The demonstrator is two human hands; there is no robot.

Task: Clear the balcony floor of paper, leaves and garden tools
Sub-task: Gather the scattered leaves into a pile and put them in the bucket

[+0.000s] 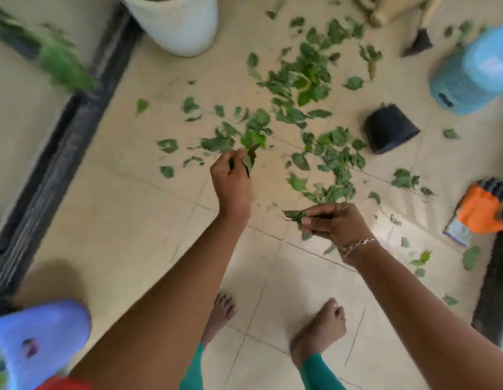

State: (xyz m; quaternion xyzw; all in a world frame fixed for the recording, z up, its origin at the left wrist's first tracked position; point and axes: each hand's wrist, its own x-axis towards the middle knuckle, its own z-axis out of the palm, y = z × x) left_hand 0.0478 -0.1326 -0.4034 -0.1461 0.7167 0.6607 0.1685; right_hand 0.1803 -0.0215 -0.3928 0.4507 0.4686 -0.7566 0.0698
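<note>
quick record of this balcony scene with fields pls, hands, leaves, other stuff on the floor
leaves: scattered across the tile floor, most not yet picked up
left hand: pinches a few of them
right hand: holds a small bunch
black pot: on its side, right of the leaves
orange gloves: on the floor, far right
white planter: upright, at the top

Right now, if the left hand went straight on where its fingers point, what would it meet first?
Probably the loose cluster of green leaves on the beige tiled floor just beyond the left hand, which pinches one green leaf; depth unclear.
</note>
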